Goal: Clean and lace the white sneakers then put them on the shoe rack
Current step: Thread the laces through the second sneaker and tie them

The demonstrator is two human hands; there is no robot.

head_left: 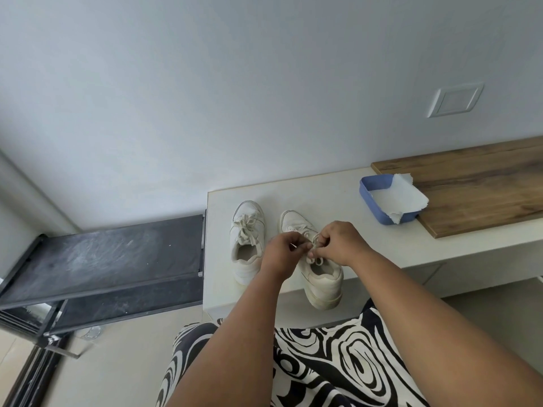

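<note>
Both my grips pinched lace (312, 250): left hand (283, 254), right hand (338, 243), over the right sneaker (320, 277); left sneaker (246, 248) sat tied on the bench (338, 189).

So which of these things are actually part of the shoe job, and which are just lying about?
Part of the job:
- right sneaker, its lace pinched by the left hand and right hand
- left sneaker, bow already tied
- black shoe rack
- blue tray with paper towel, probably for cleaning

Just lying about:
- wooden board
- wall plate
</note>
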